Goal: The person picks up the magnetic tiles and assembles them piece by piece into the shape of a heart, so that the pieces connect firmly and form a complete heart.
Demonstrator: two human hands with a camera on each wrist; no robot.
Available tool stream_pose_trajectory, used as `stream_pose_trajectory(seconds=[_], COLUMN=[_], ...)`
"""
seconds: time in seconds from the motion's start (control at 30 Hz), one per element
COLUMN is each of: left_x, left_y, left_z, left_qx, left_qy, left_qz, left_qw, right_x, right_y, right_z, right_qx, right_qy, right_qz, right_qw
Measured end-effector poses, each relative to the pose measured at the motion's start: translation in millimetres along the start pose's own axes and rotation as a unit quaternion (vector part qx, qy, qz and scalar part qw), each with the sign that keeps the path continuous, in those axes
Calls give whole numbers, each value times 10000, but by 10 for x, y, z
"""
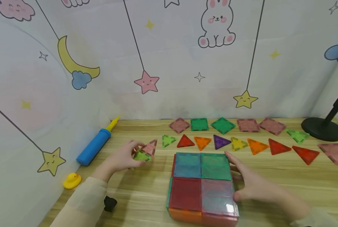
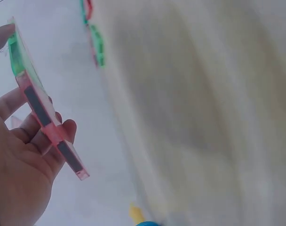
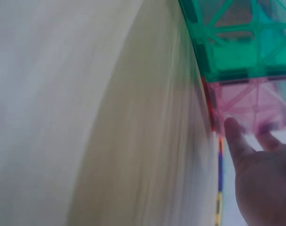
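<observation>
My left hand pinches joined triangular magnetic tiles, a pink tile and a light green tile, raised left of the box. The left wrist view shows the thumb on the green tile and fingers behind the pink edge. A low box of square magnetic tiles stands in the middle of the table, its top blue, green, red and pink. Against the box's right side rests my right hand, fingers spread. In the right wrist view its fingertips touch a pink side tile.
Behind the box lie a row of triangle tiles and a row of square tiles. On the left are a blue pump, a yellow rubber duck and a small black object. A black stand is at back right.
</observation>
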State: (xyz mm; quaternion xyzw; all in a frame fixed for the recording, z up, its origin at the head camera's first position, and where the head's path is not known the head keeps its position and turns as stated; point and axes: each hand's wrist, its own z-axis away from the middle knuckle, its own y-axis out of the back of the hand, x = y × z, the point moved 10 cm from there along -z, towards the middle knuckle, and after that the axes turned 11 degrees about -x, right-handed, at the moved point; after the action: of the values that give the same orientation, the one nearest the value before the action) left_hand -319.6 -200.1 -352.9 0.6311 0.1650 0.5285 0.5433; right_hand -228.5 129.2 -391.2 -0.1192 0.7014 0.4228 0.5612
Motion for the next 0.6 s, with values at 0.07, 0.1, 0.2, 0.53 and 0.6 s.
stream_pose_trajectory(seconds=[0.07,0.1,0.2,0.53,0.6], left_x=[63,101,226,729,837], left_y=[126,184,350,660,662], left_z=[43,62,116,186,195], left_qx=[75,92,169,232,213], left_qy=[-108,-136,-183,-155,-160], left_qz=[118,147,-122,-732,-583], left_qw=[9998,9998,9996,9969,9979], right_x=[-15,-18,-27,-150,-191], right_y=[-61,-93,-190,-431,-482], right_z=[-96,-148,-321,-853,-967], right_qx=[-40,-66,-160,-149,-147], right_qy=[41,49,26,-262,-255], right_qz=[-200,-297,-529,-388,-213], right_qw=[9998,9995,9985,9988,9993])
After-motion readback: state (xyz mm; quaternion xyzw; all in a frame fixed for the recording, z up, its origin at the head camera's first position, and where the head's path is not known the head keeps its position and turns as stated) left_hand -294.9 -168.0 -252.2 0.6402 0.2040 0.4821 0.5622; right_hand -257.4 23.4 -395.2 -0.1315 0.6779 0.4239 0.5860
